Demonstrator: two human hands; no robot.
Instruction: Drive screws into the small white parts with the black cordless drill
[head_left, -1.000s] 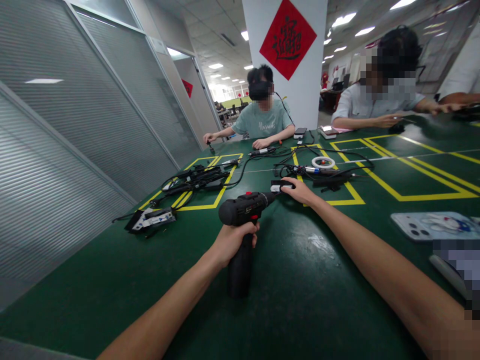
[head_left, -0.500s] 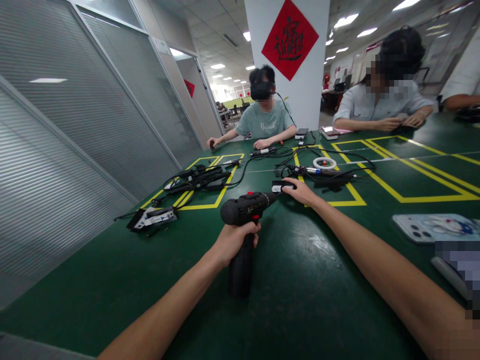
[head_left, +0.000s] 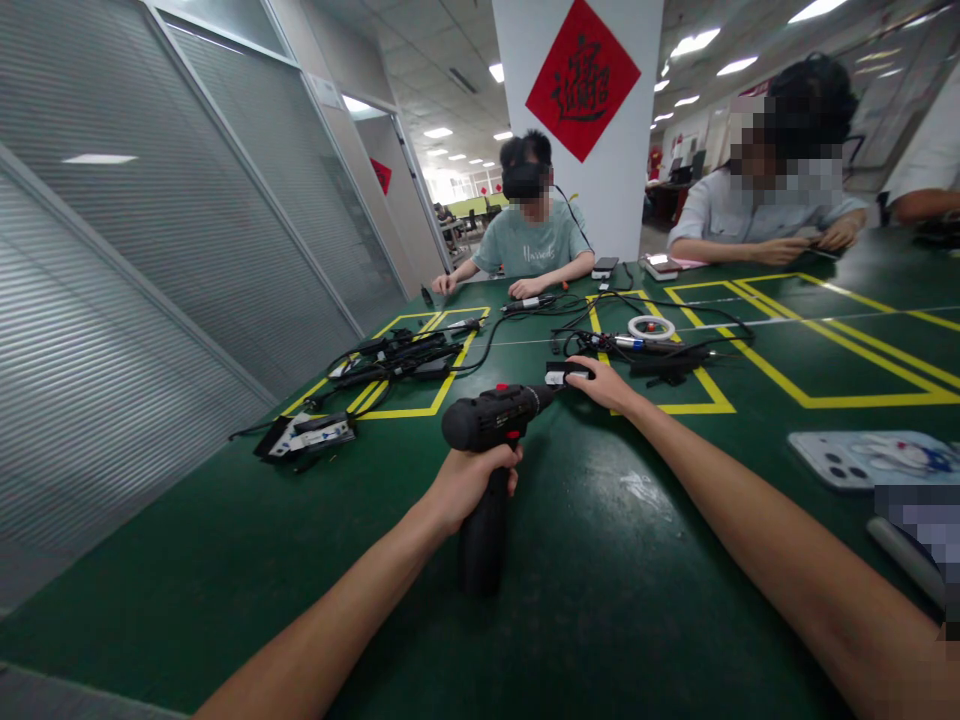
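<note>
My left hand [head_left: 480, 482] is wrapped round the grip of a black cordless drill [head_left: 491, 418] with red buttons. The drill points away and to the right, its grip upright over the green table [head_left: 600, 600]. At its tip is a small black block with a white label [head_left: 556, 376], and my right hand [head_left: 600, 382] grips the block's right end. Whether the drill bit touches the block, I cannot tell. Just beyond my right hand lie a silver and blue pen-like tool [head_left: 626, 342], black cables and a white ring [head_left: 651, 328].
Tangled black cables [head_left: 405, 355] lie at left inside yellow tape lines, with a white-and-black packet [head_left: 307, 436] nearer me. A phone in a patterned case [head_left: 870, 460] lies at right. Across the table sit a person in a headset [head_left: 532, 230] and another person [head_left: 772, 215].
My hands, the drill and the block hold almost the same place. Across the table, one person's hand has moved off a small black object, which now stands alone.
</note>
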